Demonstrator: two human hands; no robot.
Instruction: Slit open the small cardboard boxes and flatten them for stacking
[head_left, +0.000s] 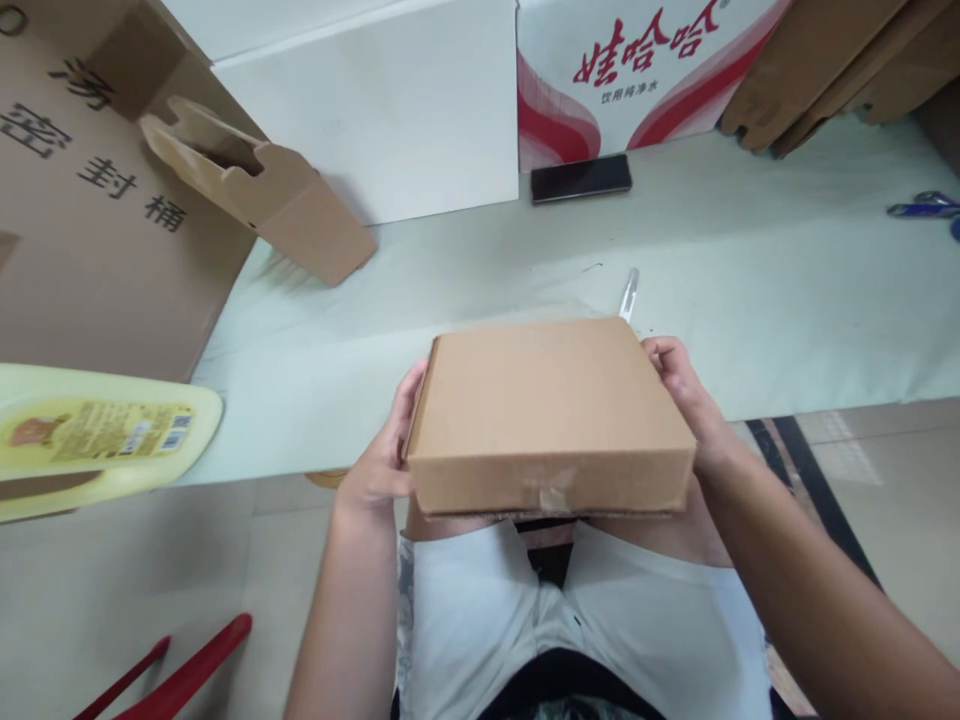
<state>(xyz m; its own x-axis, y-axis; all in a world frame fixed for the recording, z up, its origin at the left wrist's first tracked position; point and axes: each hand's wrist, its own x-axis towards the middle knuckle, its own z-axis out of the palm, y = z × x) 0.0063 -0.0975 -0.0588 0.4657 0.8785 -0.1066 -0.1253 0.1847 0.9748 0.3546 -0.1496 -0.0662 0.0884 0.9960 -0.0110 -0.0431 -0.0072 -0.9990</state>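
Note:
A flat brown cardboard box (pixel 551 395), closed, is held level at the table's front edge, above my lap. A small piece of clear tape (pixel 553 490) sticks to its near side. My left hand (pixel 386 450) grips the box's left side, fingers along the edge and thumb near the front corner. On the right side my right hand (pixel 686 395) holds it, with part of the fingers hidden behind the box. Just past the far right corner lies a slim white-and-clear tool (pixel 630 292), partly covered by the box; its kind I cannot make out.
A black phone (pixel 581 180) lies before white cartons (pixel 375 110). An open cardboard box (pixel 259 190) leans against a large carton (pixel 97 230). A yellow bottle (pixel 105 440) is at left, folded cardboard (pixel 817 70) and blue-handled scissors (pixel 926 207) at right, a red object (pixel 195 670) below.

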